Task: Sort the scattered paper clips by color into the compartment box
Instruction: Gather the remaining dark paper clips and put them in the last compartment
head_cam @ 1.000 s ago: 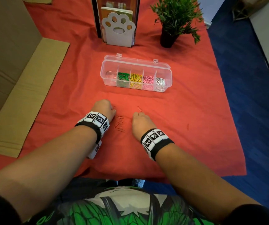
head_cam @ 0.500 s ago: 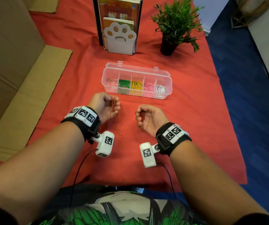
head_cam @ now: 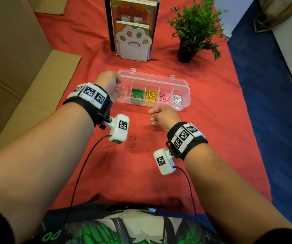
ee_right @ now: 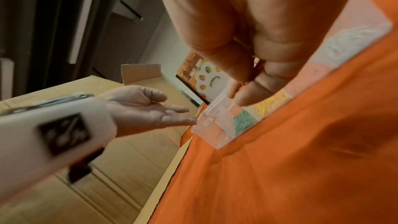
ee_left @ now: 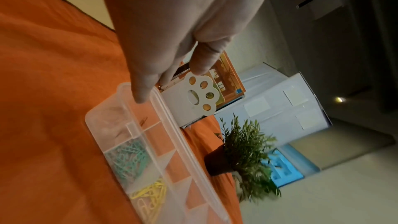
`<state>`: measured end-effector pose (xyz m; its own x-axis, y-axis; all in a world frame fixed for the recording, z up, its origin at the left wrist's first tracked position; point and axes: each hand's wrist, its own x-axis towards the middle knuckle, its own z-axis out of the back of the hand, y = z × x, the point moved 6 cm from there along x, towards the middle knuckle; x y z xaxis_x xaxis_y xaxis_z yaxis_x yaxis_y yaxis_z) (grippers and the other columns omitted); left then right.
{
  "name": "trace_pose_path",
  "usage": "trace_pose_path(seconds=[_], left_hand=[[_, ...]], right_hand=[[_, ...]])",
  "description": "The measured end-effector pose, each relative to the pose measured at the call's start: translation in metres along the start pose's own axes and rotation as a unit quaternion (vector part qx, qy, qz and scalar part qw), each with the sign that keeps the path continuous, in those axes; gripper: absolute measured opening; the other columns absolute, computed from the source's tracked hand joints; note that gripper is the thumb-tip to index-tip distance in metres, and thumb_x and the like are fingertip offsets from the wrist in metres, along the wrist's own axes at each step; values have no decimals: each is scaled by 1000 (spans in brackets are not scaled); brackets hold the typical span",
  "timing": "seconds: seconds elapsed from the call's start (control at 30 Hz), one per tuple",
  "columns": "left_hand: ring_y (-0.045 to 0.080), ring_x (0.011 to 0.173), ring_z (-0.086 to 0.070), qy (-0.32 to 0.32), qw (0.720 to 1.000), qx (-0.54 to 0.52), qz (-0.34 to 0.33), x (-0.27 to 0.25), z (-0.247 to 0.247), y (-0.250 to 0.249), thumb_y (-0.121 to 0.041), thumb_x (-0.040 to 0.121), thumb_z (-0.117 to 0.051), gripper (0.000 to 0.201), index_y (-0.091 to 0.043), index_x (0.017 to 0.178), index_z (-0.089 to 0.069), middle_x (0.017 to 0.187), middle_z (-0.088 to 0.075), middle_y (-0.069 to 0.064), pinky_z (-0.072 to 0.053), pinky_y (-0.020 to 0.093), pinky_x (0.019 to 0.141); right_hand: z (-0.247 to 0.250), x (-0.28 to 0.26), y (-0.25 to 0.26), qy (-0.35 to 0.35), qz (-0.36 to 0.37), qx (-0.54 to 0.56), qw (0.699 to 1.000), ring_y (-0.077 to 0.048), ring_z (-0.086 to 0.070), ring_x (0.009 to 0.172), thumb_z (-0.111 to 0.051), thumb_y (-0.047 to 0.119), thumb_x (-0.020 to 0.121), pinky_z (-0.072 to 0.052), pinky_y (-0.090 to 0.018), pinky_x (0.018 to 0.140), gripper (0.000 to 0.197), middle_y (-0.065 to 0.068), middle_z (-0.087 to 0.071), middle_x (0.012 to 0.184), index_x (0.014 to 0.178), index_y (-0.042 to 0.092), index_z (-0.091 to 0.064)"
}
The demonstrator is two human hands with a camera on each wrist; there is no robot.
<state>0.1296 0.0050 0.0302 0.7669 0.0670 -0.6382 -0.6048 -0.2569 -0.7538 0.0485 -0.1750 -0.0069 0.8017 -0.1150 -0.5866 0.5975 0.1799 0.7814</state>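
The clear compartment box (head_cam: 180, 81) lies open on the red cloth, with green (head_cam: 137, 93), yellow (head_cam: 151, 96), pink (head_cam: 164, 97) and white clips (head_cam: 177, 99) in separate cells. My left hand (head_cam: 109, 85) hovers over the leftmost cell with its fingers straight (ee_left: 140, 89). A red clip (ee_left: 143, 119) shows inside that cell. My right hand (head_cam: 161, 116) is curled just in front of the box, and its thumb and fingers (ee_right: 247, 74) pinch what looks like red clips, mostly hidden. Several loose red clips (head_cam: 132, 144) lie on the cloth between my wrists.
A paw-shaped bookend (head_cam: 134, 43) with books and a potted plant (head_cam: 192, 30) stand behind the box. Flat cardboard (head_cam: 18, 71) borders the cloth on the left. The cloth's right edge drops to blue floor (head_cam: 273, 120).
Both hands rose from the cloth with red clips. The left hand moved up to the box's left end and opened its fingers. The right hand moved toward the box's front.
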Motion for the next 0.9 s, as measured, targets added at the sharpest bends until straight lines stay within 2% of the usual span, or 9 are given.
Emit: trace_pose_path(seconds=[0.13, 0.23, 0.3, 0.37, 0.47, 0.53, 0.63, 0.73, 0.9], left_hand=[[16, 77, -55, -58, 978, 182, -89, 3, 24, 12, -6, 83, -46, 22, -22, 82, -63, 78, -57, -2, -49, 33, 75], [19, 72, -53, -105, 966, 205, -115, -5, 46, 34, -4, 76, -47, 22, -21, 76, -61, 75, -58, 1, -44, 31, 70], [18, 59, -50, -109, 958, 240, -109, -11, 56, 46, -2, 78, -47, 23, -16, 87, -63, 68, -57, 1, -42, 26, 62], [20, 59, -51, -105, 949, 280, -98, -16, 63, 55, -2, 80, -47, 24, -13, 93, -64, 69, -59, 5, -43, 25, 63], [31, 73, -63, -102, 939, 316, -84, -19, 72, 66, -8, 80, -52, 15, -17, 83, -64, 83, -69, 17, -53, 36, 76], [30, 63, -59, -82, 936, 337, -62, -22, 73, 73, -7, 79, -54, 12, -14, 80, -64, 68, -65, 12, -55, 40, 77], [24, 58, -55, -46, 927, 369, -49, -23, 69, 83, -5, 76, -59, 17, -19, 68, -63, 63, -61, 4, -56, 37, 76], [23, 65, -59, -21, 906, 420, -54, -27, 59, 92, -6, 75, -66, 11, -12, 82, -71, 68, -63, 7, -55, 33, 78], [23, 86, -67, -12, 847, 525, -77, -34, 40, 102, -20, 73, -74, 17, -12, 87, -73, 90, -73, 8, -50, 28, 80]], right_hand=[[-4, 10, 37, -32, 69, -27, 997, -13, -54, 59, -36, -10, 87, -53, -27, 64, 38, -1, -55, 70, 71, 18, -56], [-21, 21, 72, -66, 130, -45, 988, -19, -59, 66, -37, -4, 83, -57, -41, 80, 41, 3, -57, 68, 65, 28, -56], [-36, 28, 91, -80, 160, -64, 982, -26, -63, 77, -37, 2, 78, -55, -48, 85, 37, 5, -60, 70, 63, 29, -58], [-55, 37, 101, -61, 168, -84, 980, -29, -64, 91, -37, 4, 79, -53, -46, 90, 36, -1, -65, 85, 77, 26, -64], [-82, 43, 106, 12, 134, -168, 976, -28, -59, 112, -35, 3, 80, -47, -39, 99, 52, -11, -62, 122, 125, 18, -57], [-82, 38, 108, 19, 124, -170, 977, -29, -54, 121, -35, -1, 79, -45, -41, 103, 59, -13, -56, 132, 134, 15, -49], [-58, 29, 107, -49, 151, -166, 973, -29, -56, 118, -39, -6, 80, -46, -42, 101, 50, -12, -61, 125, 122, 12, -58], [-35, 14, 90, -64, 163, -159, 972, -24, -64, 93, -40, -1, 79, -53, -41, 91, 34, -5, -68, 94, 83, 23, -64], [0, -7, 24, -38, 122, -372, 919, -25, -63, 93, -44, 2, 83, -49, -28, 87, 28, -10, -70, 100, 91, 13, -68]])
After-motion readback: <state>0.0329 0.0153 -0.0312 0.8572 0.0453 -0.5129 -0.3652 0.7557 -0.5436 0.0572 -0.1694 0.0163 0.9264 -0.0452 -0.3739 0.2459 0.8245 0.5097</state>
